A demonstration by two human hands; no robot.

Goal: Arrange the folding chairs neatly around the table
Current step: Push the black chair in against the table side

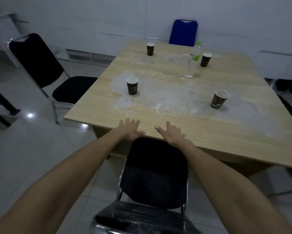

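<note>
A light wooden table (209, 130) with white stains fills the middle. Right below me stands a black chair (155, 173), its seat partly under the near table edge and its plastic-wrapped backrest (138, 220) at the bottom. My left hand (131, 130) and my right hand (171, 132) reach out over the near table edge above that seat, fingers spread, holding nothing. A second black chair (45, 65) stands at the table's left side, seat tucked against it. A blue chair (183, 32) stands at the far side. A dark chair (288, 92) shows partly at the right.
Several dark paper cups stand on the table, such as one (132, 85) near the left and one (219, 99) near the right. A clear plastic bottle (192, 60) stands toward the back. Grey tiled floor (32, 149) lies to the left; dark furniture legs (0, 105) at far left.
</note>
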